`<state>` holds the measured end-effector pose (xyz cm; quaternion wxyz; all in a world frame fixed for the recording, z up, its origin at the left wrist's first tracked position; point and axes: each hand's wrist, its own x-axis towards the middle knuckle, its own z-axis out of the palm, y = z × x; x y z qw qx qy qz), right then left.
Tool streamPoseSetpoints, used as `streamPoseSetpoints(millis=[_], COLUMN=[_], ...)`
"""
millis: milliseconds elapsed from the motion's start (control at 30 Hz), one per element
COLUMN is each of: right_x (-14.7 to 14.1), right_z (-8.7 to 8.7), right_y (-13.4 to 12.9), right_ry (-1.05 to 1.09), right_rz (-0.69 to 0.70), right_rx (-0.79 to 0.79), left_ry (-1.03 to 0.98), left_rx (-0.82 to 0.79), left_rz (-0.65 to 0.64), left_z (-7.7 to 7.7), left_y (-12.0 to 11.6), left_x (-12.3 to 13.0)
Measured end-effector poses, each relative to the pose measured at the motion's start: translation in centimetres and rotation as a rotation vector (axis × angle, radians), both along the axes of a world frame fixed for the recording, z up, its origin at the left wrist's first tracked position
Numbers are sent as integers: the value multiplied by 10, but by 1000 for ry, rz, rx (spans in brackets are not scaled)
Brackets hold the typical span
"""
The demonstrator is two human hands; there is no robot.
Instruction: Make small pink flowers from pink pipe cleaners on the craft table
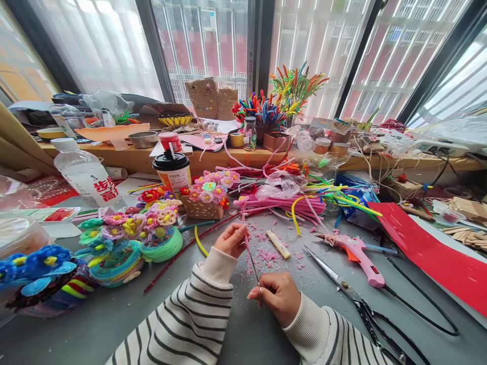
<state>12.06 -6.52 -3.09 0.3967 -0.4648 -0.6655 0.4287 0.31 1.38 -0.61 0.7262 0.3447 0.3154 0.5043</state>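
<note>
My left hand pinches a pink pipe cleaner, whose fuzzy pink tip stands above the fingers. From there a thin dark wire-like length slants down to my right hand, which is closed around its lower end. I cannot tell whether this length is bare pipe-cleaner wire or a separate tool. Pink fluff lies scattered on the grey table beside both hands. A short cream stick with a label rests just beyond my right hand.
Long scissors and a pink glue gun with its cable lie to the right. Pink pipe cleaners are heaped behind. At left stand pipe-cleaner flower pots, a lidded cup and a water bottle.
</note>
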Motion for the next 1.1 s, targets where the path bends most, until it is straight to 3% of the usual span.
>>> streamPoseSetpoints(millis=[500,667,1100], right_x=[1,1,1], right_z=[-2,-3,-4], right_y=[-1,-1,2], right_ry=[-102,-121,-99], right_rz=[92,39,-76], right_rx=[33,38,72], left_ry=[27,57,91], left_rx=[-5,-5,-39], left_rz=[-71,-92,11], left_z=[1,0,0], left_y=[-4,-4,-2], left_x=[3,4,4])
